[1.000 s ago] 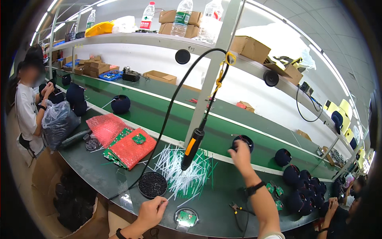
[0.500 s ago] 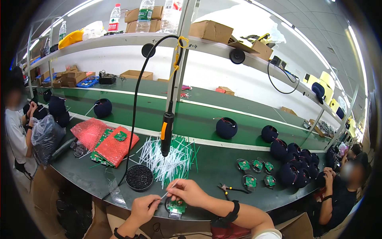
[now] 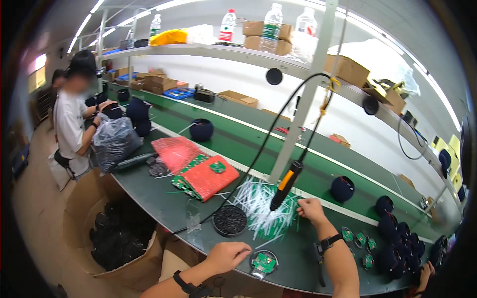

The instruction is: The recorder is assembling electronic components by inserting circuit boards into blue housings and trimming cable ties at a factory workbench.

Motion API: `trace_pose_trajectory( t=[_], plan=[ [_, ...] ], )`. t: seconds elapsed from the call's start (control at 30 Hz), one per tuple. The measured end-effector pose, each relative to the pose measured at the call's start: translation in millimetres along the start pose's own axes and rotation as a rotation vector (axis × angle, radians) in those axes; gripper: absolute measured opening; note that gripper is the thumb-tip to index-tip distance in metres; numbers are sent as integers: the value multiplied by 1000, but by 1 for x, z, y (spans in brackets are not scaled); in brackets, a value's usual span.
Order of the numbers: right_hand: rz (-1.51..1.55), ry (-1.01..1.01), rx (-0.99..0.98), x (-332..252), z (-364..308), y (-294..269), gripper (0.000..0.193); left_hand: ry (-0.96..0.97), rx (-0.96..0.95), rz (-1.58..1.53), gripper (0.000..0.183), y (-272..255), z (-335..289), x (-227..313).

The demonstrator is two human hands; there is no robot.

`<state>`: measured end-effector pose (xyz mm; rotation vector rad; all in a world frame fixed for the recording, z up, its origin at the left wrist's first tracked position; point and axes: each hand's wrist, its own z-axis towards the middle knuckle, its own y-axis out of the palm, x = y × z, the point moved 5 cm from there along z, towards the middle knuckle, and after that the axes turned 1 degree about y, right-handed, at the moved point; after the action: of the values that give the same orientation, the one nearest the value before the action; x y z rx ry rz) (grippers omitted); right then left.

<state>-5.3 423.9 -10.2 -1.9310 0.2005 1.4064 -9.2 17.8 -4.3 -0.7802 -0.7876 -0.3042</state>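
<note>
Green workbench (image 3: 164,208) runs along a factory line under shelves. Near its front edge lies a round green circuit board (image 3: 263,261); the left hand (image 3: 227,257) rests loosely curled just beside it, grasping nothing visible. Further back, the right hand (image 3: 311,210) pinches into a heap of white plastic ties (image 3: 261,208), beside the hanging orange-and-black screwdriver (image 3: 285,185) and a black round dish (image 3: 230,220).

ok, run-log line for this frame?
left hand: beside round circuit board | right hand: on white tie pile | hanging screwdriver: idle
</note>
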Motion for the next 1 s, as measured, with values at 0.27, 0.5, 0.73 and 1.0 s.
trace_pose_trajectory(
  t=[0.27, 0.5, 0.73, 1.0],
  plan=[
    [80, 142, 59, 39, 40, -33, 29, -270, 57, -401, 14, -33, 2, 11],
    [93, 207, 66, 33, 36, -34, 33, -31, 516, 349, 12, -214, 97, -19],
    [35, 207, 133, 24, 29, -30, 30, -431, 254, 1167, 32, -279, 238, -200],
    [-41, 254, 174, 22, 28, -29, 27, -641, 143, 1023, 43, -276, 297, -294]
  ],
)
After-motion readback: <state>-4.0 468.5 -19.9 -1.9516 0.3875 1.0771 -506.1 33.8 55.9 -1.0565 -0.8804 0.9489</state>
